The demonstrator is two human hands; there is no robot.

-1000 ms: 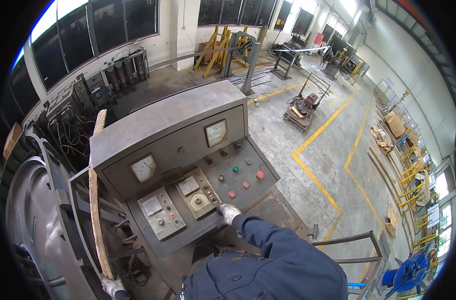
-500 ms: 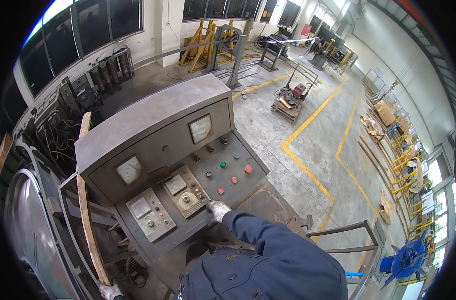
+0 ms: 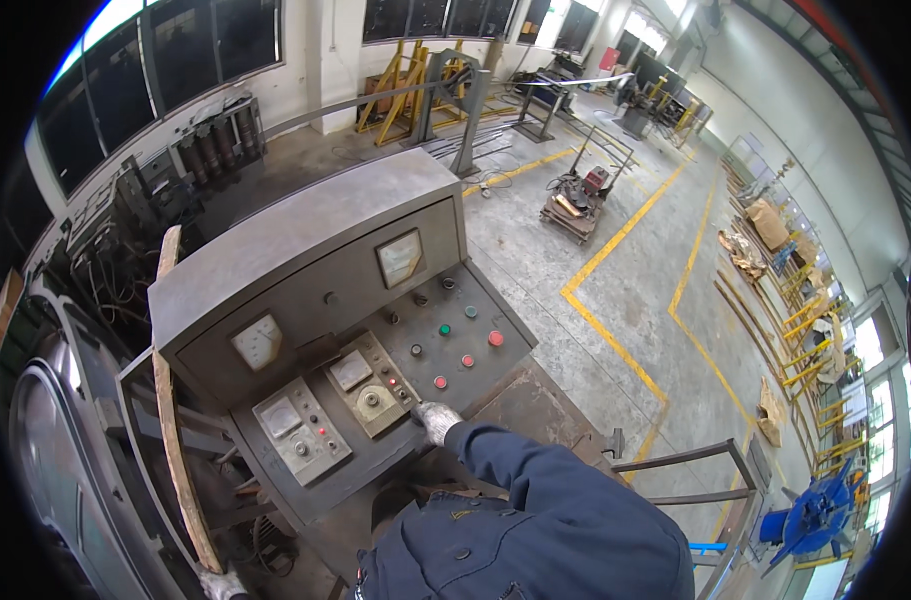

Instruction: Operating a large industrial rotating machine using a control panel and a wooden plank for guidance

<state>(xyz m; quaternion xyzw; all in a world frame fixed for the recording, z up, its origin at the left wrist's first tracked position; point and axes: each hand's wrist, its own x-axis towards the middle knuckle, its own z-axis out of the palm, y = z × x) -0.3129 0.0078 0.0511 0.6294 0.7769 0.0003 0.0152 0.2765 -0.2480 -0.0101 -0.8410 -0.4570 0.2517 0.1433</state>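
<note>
My right hand (image 3: 436,422), in a pale grey work glove, rests at the front of a grey metal control console (image 3: 445,440). Its fingers look curled beside the lower right corner of a beige control module (image 3: 372,392) with a dial and a lit red lamp; whatever they hold is hidden. A second beige module (image 3: 300,430) with a knob lies left of it. At the lower left my gloved left hand (image 3: 221,584) is closed around the bottom end of a long wooden strip (image 3: 173,450), which runs up along the console's left side.
Red, green and black buttons (image 3: 466,361) sit on the console's right part, below two gauges (image 3: 399,258). A metal rail (image 3: 690,460) stands at my right. Beyond are a wheeled cart (image 3: 577,200), yellow floor lines (image 3: 615,345) and a blue machine (image 3: 810,515).
</note>
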